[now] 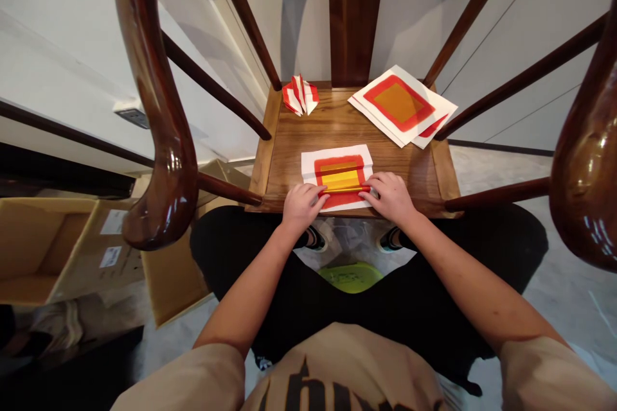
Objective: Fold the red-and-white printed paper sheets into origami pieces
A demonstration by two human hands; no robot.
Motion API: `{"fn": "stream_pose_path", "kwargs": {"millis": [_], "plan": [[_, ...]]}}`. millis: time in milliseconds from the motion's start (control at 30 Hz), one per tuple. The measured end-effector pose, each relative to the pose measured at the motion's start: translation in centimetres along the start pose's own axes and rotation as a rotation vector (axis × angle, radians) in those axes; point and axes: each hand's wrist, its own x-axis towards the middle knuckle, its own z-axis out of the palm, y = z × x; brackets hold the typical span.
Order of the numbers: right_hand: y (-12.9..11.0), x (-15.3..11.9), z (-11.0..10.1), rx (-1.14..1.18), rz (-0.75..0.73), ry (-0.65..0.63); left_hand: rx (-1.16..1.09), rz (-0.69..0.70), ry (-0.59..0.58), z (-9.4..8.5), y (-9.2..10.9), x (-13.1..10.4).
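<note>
A white paper sheet (339, 170) with a red border and yellow-gold centre lies near the front edge of the wooden chair seat (318, 131). Creases run across it, and a narrow fold stands up along its lower part. My left hand (303, 205) pinches the left end of that fold between thumb and fingers. At the right end, my right hand (388, 196) pinches the same fold. A folded red and white paper piece (301, 95) sits at the seat's back left. Several similar printed sheets (399, 104) are stacked at the back right.
Curved wooden armrests (159, 109) rise on both sides, with thin spindles behind the seat. Open cardboard boxes (91, 244) stand on the floor at left. A green object (351, 277) lies below, between the feet.
</note>
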Motion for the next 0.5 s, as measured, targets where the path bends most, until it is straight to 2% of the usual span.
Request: {"fn": "stream_pose_path", "kwargs": {"millis": [500], "plan": [[0.19, 0.53, 0.52, -0.029, 0.007, 0.008, 0.098, -0.002, 0.014, 0.59, -0.14, 0.55]]}}
